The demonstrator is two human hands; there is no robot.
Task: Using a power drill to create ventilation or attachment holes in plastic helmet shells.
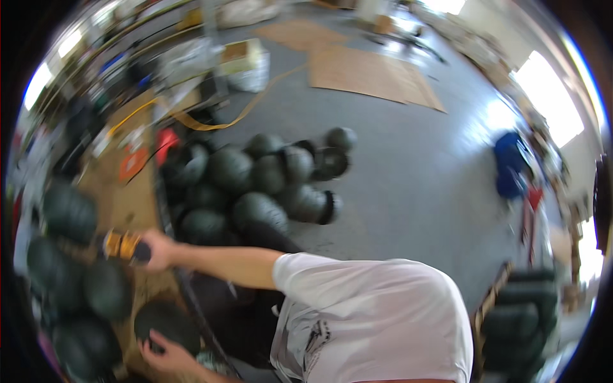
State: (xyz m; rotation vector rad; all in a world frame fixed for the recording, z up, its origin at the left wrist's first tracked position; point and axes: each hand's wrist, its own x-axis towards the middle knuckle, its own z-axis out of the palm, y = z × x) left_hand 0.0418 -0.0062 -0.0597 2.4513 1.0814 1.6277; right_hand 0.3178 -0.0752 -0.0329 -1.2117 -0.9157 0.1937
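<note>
My right hand point(158, 250) is closed round a yellow-and-black cordless drill point(121, 245), held over the workbench point(124, 214) with its front end pointing left. Below it in the picture, my left hand point(167, 357) grips the edge of a dark green helmet point(167, 324) at the bench's near edge; the fingertips show against the shell. More dark green helmets point(107, 289) crowd the bench to the left, one of them point(69, 212) close to the drill's front end. Blur hides the finer details of the drill.
Many green helmets point(262, 214) are heaped on the grey floor beside the bench. An orange piece point(133, 164) and a yellow cord point(131, 116) lie on the far bench. Cardboard sheets point(364, 73) cover some floor; stacked green shells point(517, 319) stand lower right.
</note>
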